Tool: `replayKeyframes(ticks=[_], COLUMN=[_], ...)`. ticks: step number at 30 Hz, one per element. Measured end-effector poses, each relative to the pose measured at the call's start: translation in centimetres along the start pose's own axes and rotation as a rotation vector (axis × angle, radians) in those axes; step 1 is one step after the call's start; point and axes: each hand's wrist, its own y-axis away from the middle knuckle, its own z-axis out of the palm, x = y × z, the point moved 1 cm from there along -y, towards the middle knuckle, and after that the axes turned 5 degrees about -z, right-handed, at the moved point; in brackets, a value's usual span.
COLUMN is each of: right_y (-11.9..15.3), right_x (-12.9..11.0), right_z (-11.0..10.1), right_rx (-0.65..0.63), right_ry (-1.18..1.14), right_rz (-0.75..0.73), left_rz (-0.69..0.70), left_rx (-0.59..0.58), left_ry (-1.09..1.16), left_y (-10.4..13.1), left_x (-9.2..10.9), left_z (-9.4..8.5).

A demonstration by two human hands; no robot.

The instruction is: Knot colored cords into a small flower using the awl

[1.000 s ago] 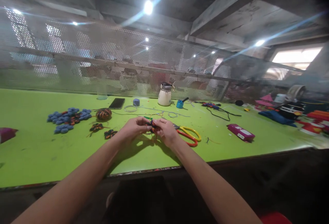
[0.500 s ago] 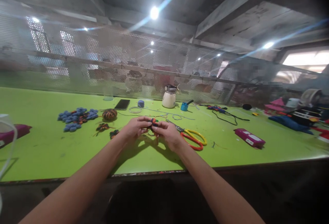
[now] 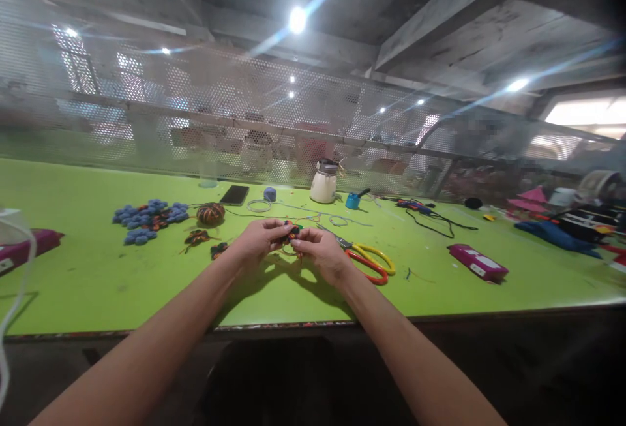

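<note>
My left hand [image 3: 258,241] and my right hand [image 3: 317,247] meet above the middle of the table, both closed on a small dark and orange piece of yarn work [image 3: 292,231]. Fingers cover much of it, and a loose strand hangs below. Just right of my right hand lie scissors [image 3: 374,261] with red and yellow handles. Left of my left hand are a dark orange yarn piece [image 3: 196,237], another small dark one [image 3: 219,250] and a ball of brown-orange yarn [image 3: 210,213]. Blue flower-shaped yarn pieces [image 3: 147,217] lie in a cluster farther left.
On the green table [image 3: 147,295] stand a cream jug [image 3: 323,183] and a small blue pot [image 3: 353,200]. A phone [image 3: 235,195] and a blue yarn roll [image 3: 270,194] lie behind my hands. Purple packs [image 3: 479,263] sit at either side. A perforated screen [image 3: 235,113] bounds the back.
Both hands stay together on the yarn piece, with the fingers slightly shifted. The whole view has moved a little; nothing on the table has visibly changed place.
</note>
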Motion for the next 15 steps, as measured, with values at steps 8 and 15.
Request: replayKeyframes(ticks=[8, 15], right_y=[-0.14, -0.09], right_x=[0.22, -0.32], right_z=[-0.42, -0.38], right_rx=[-0.08, -0.135], right_ry=[-0.055, -0.086], right_rz=[0.037, 0.027], left_rz=[-0.036, -0.071], left_rx=[-0.034, -0.049], left_ry=[0.07, 0.106], left_y=[-0.09, 0.37], left_x=[-0.15, 0.07], left_z=[-0.06, 0.33])
